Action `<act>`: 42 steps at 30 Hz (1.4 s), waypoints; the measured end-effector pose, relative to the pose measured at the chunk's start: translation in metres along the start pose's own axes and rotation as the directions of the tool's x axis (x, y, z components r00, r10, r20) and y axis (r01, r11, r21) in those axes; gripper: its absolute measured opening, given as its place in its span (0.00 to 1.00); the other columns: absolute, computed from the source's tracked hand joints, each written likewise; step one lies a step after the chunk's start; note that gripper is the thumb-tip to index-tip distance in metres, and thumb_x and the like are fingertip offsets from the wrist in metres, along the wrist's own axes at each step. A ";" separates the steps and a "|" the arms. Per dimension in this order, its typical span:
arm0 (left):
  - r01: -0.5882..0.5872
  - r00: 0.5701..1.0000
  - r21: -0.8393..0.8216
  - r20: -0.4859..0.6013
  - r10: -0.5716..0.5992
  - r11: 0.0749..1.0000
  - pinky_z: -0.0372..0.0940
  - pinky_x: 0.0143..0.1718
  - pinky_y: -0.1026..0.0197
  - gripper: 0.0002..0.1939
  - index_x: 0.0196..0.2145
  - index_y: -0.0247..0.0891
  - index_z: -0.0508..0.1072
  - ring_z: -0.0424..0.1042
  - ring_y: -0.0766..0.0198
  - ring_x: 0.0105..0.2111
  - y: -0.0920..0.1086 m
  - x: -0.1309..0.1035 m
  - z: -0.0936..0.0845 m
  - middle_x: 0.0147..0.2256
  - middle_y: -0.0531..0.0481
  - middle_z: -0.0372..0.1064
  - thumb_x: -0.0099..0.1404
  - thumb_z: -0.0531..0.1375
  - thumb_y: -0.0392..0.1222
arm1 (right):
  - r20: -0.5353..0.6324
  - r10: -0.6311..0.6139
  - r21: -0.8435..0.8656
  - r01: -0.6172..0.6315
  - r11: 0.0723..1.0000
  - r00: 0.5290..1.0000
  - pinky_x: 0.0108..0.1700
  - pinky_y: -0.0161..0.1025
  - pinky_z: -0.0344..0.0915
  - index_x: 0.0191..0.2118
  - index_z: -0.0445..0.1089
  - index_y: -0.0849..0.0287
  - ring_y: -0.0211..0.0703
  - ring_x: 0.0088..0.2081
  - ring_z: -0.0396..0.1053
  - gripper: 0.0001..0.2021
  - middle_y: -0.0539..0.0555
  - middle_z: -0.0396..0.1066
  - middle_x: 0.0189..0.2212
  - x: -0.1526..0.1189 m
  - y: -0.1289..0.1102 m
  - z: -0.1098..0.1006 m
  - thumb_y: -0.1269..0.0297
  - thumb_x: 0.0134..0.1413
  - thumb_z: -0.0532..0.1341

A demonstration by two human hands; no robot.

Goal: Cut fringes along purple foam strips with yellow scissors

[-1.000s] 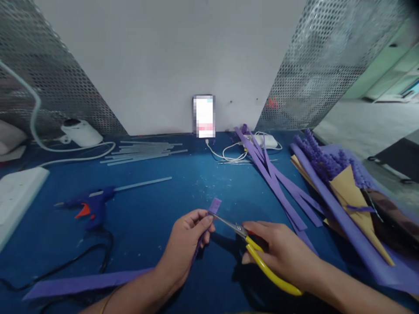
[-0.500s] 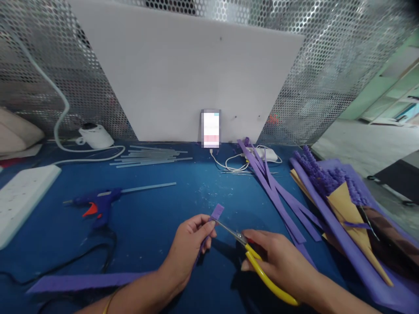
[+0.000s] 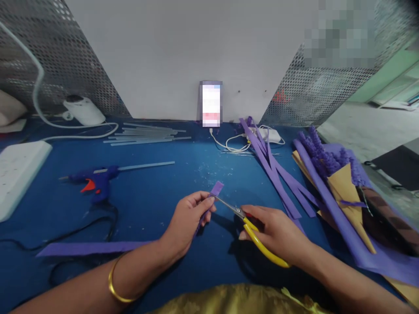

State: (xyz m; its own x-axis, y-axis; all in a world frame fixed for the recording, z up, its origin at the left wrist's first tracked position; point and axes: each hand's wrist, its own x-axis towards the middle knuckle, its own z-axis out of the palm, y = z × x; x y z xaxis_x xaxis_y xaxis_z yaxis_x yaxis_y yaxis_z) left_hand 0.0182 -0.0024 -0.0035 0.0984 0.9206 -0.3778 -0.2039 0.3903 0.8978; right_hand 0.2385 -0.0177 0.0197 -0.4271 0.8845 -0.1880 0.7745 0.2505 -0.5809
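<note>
My left hand (image 3: pixel 193 218) pinches a narrow purple strip (image 3: pixel 217 188) between thumb and fingers. One short end of the strip stands up above the fingertips, and a darker length hangs below the palm. My right hand (image 3: pixel 273 229) is closed round long-nose pliers (image 3: pixel 258 244) with yellow handles. Their thin metal jaws reach left to the strip, right beside my left thumb. Whether the jaw tips grip the strip cannot be made out. Another purple strip (image 3: pixel 88 248) lies flat on the table, partly under my left forearm.
A blue glue gun (image 3: pixel 101 179) with its cord lies at left, near a white power strip (image 3: pixel 24 170). Clear glue sticks (image 3: pixel 147 133) lie behind it. A lit phone (image 3: pixel 211 104) leans on the white board. Purple strips (image 3: pixel 275 179) and wrapped purple flowers (image 3: pixel 327 152) lie at right.
The view has tipped downward, so everything sits higher in the picture and a gold-green cloth shows at the bottom. The hands, strip and pliers keep nearly the same pose.
</note>
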 end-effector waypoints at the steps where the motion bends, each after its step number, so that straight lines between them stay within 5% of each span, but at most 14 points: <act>1: 0.002 1.000 -0.005 0.000 -0.002 1.000 0.53 0.19 0.70 0.10 0.30 0.35 0.74 0.59 0.74 0.18 0.000 0.000 0.000 0.24 0.55 0.68 0.59 0.66 0.45 | -0.001 -0.002 0.001 0.002 1.000 1.000 0.35 0.38 0.63 0.45 0.74 0.57 0.44 0.33 0.71 0.16 0.52 0.75 0.32 0.000 0.001 0.000 0.51 0.58 0.65; 16: 0.049 0.999 -0.023 -0.011 -0.049 0.999 0.54 0.19 0.70 0.09 0.30 0.35 0.75 0.61 0.75 0.18 0.002 -0.001 0.001 0.23 0.55 0.69 0.58 0.67 0.43 | 0.094 0.012 0.179 -0.029 0.984 0.995 0.32 0.35 0.62 0.44 0.74 0.57 0.40 0.30 0.67 0.14 0.48 0.72 0.29 -0.002 0.003 -0.007 0.54 0.57 0.65; 32: 0.046 0.998 -0.003 -0.043 -0.046 0.999 0.54 0.19 0.70 0.08 0.28 0.36 0.75 0.62 0.74 0.19 0.003 -0.001 0.001 0.23 0.55 0.71 0.57 0.68 0.42 | -0.011 -0.011 -0.039 0.011 0.999 1.000 0.36 0.40 0.66 0.53 0.73 0.56 0.45 0.33 0.73 0.23 0.55 0.77 0.38 -0.004 0.005 -0.004 0.51 0.55 0.67; 42: 0.042 0.999 0.025 -0.031 -0.041 0.999 0.55 0.20 0.70 0.08 0.28 0.35 0.75 0.62 0.74 0.19 0.003 0.000 0.001 0.23 0.55 0.71 0.58 0.67 0.42 | -0.027 -0.012 -0.021 0.011 1.000 1.000 0.34 0.39 0.66 0.53 0.73 0.56 0.44 0.32 0.73 0.25 0.53 0.77 0.37 -0.004 0.006 -0.001 0.47 0.54 0.67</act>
State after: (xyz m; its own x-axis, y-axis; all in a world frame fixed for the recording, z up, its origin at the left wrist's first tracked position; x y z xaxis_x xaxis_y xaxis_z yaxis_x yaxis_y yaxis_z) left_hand 0.0190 -0.0008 -0.0007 0.0769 0.9036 -0.4214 -0.1756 0.4284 0.8864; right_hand 0.2453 -0.0198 0.0180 -0.4237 0.8916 -0.1597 0.7792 0.2688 -0.5663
